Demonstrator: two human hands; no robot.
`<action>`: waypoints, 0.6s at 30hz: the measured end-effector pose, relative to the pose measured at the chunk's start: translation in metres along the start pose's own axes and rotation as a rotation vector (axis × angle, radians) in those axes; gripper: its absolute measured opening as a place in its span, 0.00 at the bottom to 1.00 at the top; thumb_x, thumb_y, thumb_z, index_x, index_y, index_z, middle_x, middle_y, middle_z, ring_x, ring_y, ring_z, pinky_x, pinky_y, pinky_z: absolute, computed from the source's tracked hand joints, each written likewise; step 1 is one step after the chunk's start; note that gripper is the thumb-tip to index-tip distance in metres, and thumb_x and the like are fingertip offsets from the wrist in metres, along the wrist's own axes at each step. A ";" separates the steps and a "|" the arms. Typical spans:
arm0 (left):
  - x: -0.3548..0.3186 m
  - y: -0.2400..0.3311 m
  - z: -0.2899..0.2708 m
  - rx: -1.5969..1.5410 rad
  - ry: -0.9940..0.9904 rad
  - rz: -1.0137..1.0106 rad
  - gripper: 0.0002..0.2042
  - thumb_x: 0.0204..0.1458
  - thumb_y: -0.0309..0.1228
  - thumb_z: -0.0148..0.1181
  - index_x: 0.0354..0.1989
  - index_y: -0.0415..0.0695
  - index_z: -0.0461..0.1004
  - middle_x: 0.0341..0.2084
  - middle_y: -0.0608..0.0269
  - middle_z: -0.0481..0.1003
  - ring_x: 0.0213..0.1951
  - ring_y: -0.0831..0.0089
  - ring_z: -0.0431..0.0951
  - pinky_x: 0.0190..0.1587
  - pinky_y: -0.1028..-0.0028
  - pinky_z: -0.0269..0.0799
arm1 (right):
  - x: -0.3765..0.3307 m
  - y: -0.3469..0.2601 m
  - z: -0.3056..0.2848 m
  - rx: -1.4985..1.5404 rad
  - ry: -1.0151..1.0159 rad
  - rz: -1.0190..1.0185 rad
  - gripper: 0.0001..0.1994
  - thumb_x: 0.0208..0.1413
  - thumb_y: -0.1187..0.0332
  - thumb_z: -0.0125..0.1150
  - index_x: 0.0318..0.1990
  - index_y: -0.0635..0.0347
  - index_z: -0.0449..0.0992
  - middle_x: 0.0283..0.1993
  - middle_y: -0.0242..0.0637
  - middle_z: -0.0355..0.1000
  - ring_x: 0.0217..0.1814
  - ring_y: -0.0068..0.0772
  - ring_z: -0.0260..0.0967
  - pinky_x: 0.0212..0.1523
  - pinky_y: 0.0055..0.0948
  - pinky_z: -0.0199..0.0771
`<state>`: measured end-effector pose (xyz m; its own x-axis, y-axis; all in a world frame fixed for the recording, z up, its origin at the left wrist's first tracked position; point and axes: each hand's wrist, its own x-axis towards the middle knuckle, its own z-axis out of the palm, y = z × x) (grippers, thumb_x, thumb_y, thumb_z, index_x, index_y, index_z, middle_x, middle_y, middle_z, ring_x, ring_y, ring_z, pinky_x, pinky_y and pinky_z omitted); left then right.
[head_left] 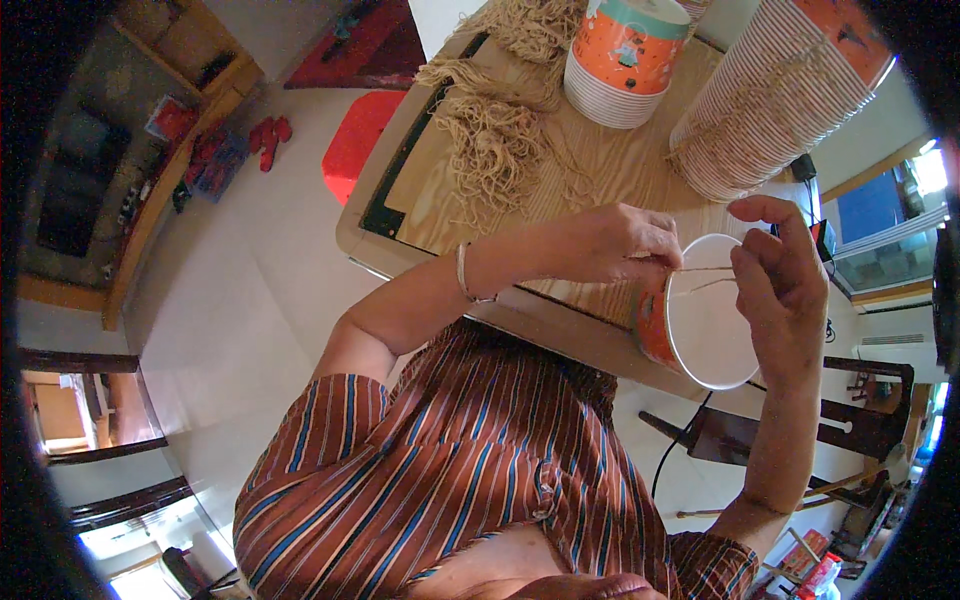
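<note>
Between my hands a thin tan cord (pixel 708 269) is stretched across the mouth of an orange paper bucket (pixel 657 325) with a white inside. My left hand (pixel 630 245) is closed, pinching one end of the cord at the bucket's left rim. At the far side of the mouth my right hand (pixel 785 285) pinches the cord between thumb and bent fingers, its index finger curled above. The bucket lies tipped at the table's near edge, its opening facing right. Whether the cord passes through the bucket's wall is hidden by my left fingers.
A tangled heap of tan cords (pixel 495 140) lies on the wooden table (pixel 425 205). Behind it stands a stack of orange buckets (pixel 620 65). At the right leans a longer stack of buckets (pixel 755 115) with cords draped over it. A red stool (pixel 355 140) is left of the table.
</note>
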<state>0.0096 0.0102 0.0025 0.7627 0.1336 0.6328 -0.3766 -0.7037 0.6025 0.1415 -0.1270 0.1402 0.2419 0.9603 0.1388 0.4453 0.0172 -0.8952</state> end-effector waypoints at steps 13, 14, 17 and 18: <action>-0.021 0.005 0.021 0.445 0.180 -0.060 0.06 0.52 0.31 0.59 0.33 0.43 0.71 0.31 0.58 0.72 0.32 0.59 0.77 0.35 0.64 0.74 | -0.003 -0.001 0.001 0.002 0.014 -0.010 0.17 0.52 0.85 0.49 0.48 0.57 0.69 0.22 0.20 0.54 0.24 0.10 0.48 0.25 0.15 0.48; -0.027 0.000 0.025 0.441 0.145 -0.088 0.06 0.52 0.30 0.58 0.35 0.43 0.71 0.32 0.57 0.72 0.33 0.58 0.77 0.35 0.64 0.74 | -0.003 -0.001 0.000 -0.006 0.008 -0.009 0.17 0.52 0.85 0.50 0.48 0.57 0.69 0.22 0.20 0.54 0.24 0.10 0.48 0.25 0.15 0.48; -0.031 -0.004 0.026 0.416 0.092 -0.157 0.08 0.51 0.28 0.59 0.38 0.41 0.72 0.33 0.55 0.72 0.34 0.58 0.77 0.37 0.64 0.74 | -0.002 0.003 -0.001 -0.004 0.008 -0.052 0.17 0.52 0.85 0.50 0.48 0.57 0.69 0.22 0.19 0.54 0.24 0.10 0.49 0.25 0.16 0.48; -0.031 -0.004 0.025 0.396 0.076 -0.200 0.09 0.49 0.25 0.60 0.40 0.39 0.73 0.33 0.54 0.72 0.35 0.58 0.76 0.38 0.64 0.73 | -0.003 0.002 -0.001 -0.004 0.012 -0.053 0.17 0.52 0.85 0.50 0.48 0.57 0.69 0.22 0.19 0.54 0.24 0.10 0.49 0.25 0.16 0.48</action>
<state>0.0007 -0.0085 -0.0318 0.7540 0.3343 0.5654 0.0155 -0.8697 0.4934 0.1425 -0.1297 0.1382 0.2279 0.9549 0.1905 0.4611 0.0665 -0.8848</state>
